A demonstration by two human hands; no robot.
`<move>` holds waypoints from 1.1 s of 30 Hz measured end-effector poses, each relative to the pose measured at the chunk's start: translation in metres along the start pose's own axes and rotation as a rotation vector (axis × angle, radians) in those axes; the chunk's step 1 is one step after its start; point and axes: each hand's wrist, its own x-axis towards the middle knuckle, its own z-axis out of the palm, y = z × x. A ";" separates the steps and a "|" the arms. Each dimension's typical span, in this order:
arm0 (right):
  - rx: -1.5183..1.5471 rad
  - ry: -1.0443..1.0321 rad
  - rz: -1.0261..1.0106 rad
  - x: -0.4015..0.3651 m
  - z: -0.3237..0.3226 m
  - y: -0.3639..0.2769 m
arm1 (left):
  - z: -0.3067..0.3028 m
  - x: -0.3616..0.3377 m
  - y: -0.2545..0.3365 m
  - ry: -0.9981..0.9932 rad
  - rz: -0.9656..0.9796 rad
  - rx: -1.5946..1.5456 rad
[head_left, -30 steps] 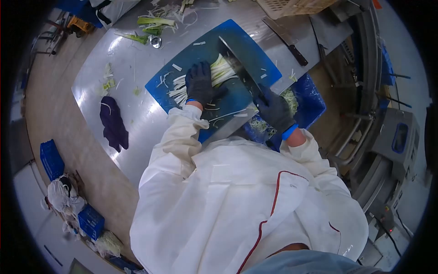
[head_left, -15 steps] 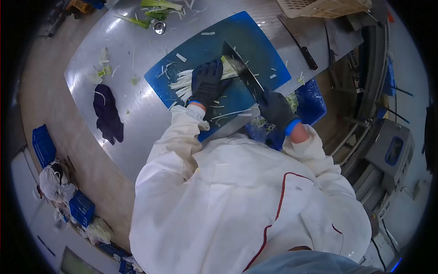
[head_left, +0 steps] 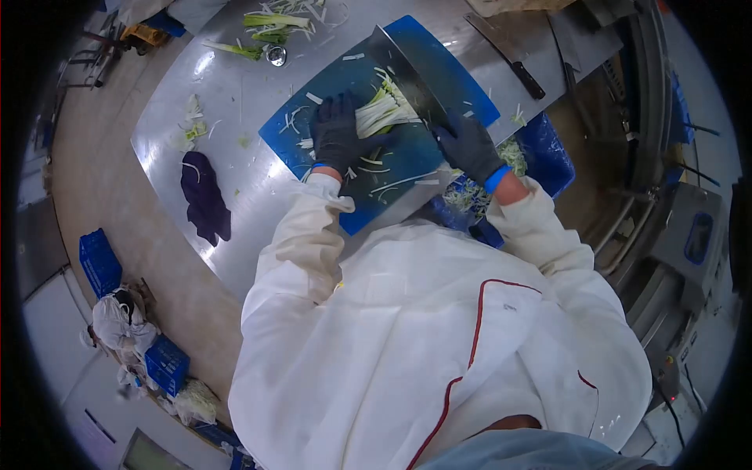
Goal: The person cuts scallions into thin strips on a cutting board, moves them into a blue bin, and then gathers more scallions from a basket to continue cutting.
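My left hand (head_left: 337, 135), in a dark glove, presses down on a bundle of pale green and white leek strips (head_left: 384, 110) lying on a blue cutting board (head_left: 329, 86). My right hand (head_left: 468, 146), also gloved, grips the handle of a large cleaver (head_left: 403, 66). Its blade slants across the board, with the edge against the right end of the leek bundle. Loose cut slivers lie scattered over the board.
A blue crate (head_left: 540, 153) with cut leek sits under the steel table's (head_left: 227, 141) edge by my right hand. A second knife (head_left: 505, 55) lies at the back right. Leek trimmings (head_left: 270, 23) and a dark cloth (head_left: 205, 196) lie on the table to the left.
The cleaver has swung up and further back on the board, and the leek bundle has shifted under my left hand, with more of its green end showing.
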 end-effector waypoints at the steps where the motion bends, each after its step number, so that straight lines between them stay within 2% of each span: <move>1: -0.035 0.035 -0.024 -0.008 0.000 0.000 | 0.005 -0.002 -0.008 0.002 0.001 -0.015; 4: 0.003 -0.066 0.070 -0.036 -0.002 -0.017 | 0.000 -0.008 -0.004 -0.057 0.046 -0.013; 5: 0.033 -0.068 0.029 -0.042 0.006 -0.012 | 0.003 -0.010 -0.003 -0.035 0.060 0.007; 8: 0.018 -0.135 0.072 -0.052 0.021 -0.013 | 0.017 -0.018 0.002 0.015 0.083 0.041; 11: -0.161 -0.101 0.018 -0.052 0.031 -0.015 | 0.026 -0.021 0.002 0.037 0.080 0.038; 14: -0.216 -0.249 0.097 -0.036 0.031 -0.033 | 0.037 -0.024 0.000 0.039 0.075 0.047; 20: -0.199 -0.161 -0.006 0.010 0.084 -0.024 | 0.037 -0.029 -0.002 0.032 0.064 0.007; 23: -0.161 -0.123 -0.057 0.022 0.073 -0.014 | 0.017 -0.031 0.004 0.005 0.040 -0.021; 26: 0.031 -0.094 0.040 0.021 0.047 -0.009 | 0.003 -0.028 -0.017 0.102 0.067 -0.250; 27: 0.081 -0.125 0.035 0.016 0.036 -0.010 | -0.004 -0.030 -0.023 0.109 -0.009 -0.417; 30: -0.020 -0.051 -0.040 -0.014 0.017 -0.029 | 0.020 -0.032 -0.057 0.186 -0.055 -0.382; 31: 0.071 -0.145 -0.014 -0.021 0.011 -0.038 | 0.013 -0.036 -0.049 0.224 -0.057 -0.360; 33: 0.075 -0.152 -0.017 -0.039 0.016 -0.045 | 0.008 -0.034 -0.032 0.260 -0.064 -0.281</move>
